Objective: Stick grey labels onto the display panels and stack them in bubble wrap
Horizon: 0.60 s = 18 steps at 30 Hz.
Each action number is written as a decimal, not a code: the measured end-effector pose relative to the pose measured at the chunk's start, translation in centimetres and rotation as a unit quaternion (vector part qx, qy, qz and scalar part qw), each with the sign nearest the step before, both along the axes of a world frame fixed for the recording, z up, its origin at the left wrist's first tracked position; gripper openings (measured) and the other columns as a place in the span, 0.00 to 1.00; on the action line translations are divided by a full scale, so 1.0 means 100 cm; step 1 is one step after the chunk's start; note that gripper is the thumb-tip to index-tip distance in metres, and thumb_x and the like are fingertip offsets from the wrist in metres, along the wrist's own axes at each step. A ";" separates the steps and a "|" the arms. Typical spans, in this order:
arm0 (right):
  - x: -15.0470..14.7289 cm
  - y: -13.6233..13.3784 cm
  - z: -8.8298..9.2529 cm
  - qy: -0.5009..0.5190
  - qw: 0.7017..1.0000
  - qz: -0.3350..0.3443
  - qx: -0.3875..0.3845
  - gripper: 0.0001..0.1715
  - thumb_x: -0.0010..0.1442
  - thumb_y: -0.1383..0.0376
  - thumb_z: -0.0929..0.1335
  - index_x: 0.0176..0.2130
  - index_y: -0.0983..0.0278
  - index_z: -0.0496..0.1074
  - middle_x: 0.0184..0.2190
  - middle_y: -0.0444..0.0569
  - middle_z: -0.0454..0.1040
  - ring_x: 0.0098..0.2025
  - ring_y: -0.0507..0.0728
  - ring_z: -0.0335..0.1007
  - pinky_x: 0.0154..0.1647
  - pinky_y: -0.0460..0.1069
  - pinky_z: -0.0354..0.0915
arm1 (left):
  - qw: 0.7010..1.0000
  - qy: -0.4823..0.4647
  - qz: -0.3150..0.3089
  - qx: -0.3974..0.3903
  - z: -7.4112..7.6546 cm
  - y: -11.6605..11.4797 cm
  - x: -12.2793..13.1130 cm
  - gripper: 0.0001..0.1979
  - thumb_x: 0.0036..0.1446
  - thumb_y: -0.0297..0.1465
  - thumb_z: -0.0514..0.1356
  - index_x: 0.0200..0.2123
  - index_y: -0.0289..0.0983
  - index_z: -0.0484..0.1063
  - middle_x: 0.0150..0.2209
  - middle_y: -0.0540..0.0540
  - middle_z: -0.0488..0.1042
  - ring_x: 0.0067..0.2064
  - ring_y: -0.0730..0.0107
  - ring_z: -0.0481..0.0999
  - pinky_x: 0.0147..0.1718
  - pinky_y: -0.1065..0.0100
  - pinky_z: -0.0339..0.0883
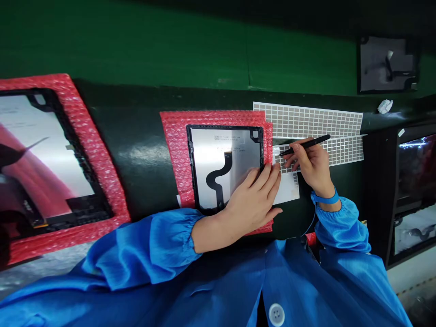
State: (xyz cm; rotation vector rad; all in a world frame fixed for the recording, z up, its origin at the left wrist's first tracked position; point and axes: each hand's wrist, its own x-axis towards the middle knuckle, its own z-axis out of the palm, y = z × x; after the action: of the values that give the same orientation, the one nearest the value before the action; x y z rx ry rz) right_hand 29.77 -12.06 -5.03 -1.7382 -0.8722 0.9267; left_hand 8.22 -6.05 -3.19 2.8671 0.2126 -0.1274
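Note:
A tablet back panel (pixel 221 159) with a black frame and a black flex cable lies on a red bubble-wrap sheet (pixel 175 150). My left hand (pixel 254 200) rests flat on the panel's lower right corner, fingers stretched out. My right hand (pixel 313 165) pinches black tweezers (pixel 304 145). Their tip touches a white sheet of small grid stickers (pixel 344 150) just right of the panel. A blue wrist strap (pixel 325 199) circles my right wrist.
A second sticker sheet (pixel 306 119) lies behind the first. Another panel on red bubble wrap (pixel 78 136) sits at the left. A dark tray with more panels (pixel 413 190) stands at the right. A crumpled white scrap (pixel 384 106) lies at the back right.

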 end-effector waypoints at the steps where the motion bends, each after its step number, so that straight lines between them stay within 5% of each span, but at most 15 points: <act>1: 0.000 0.000 0.000 -0.004 1.000 0.002 -0.003 0.22 0.71 0.43 0.71 0.44 0.58 0.75 0.29 0.43 0.83 0.27 0.55 0.82 0.23 0.49 0.73 | 1.000 -0.002 -0.001 0.002 -0.001 0.000 0.000 0.44 0.73 0.52 0.56 0.74 0.19 0.61 0.76 0.23 0.58 0.75 0.35 0.63 0.70 0.44 0.61; 18: -0.001 0.004 0.002 0.001 0.999 -0.035 -0.023 0.24 0.68 0.40 0.71 0.43 0.56 0.75 0.30 0.45 0.83 0.27 0.56 0.82 0.27 0.52 0.77 | 1.000 -0.005 0.004 -0.015 0.001 0.001 0.002 0.42 0.73 0.51 0.56 0.74 0.21 0.63 0.76 0.24 0.59 0.75 0.36 0.63 0.69 0.46 0.61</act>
State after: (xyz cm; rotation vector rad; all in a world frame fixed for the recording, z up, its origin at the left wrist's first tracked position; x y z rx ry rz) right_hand 29.67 -11.61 -4.82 -1.7959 -0.7895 0.9087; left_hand 8.39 -5.92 -3.09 2.8358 0.2186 -0.1136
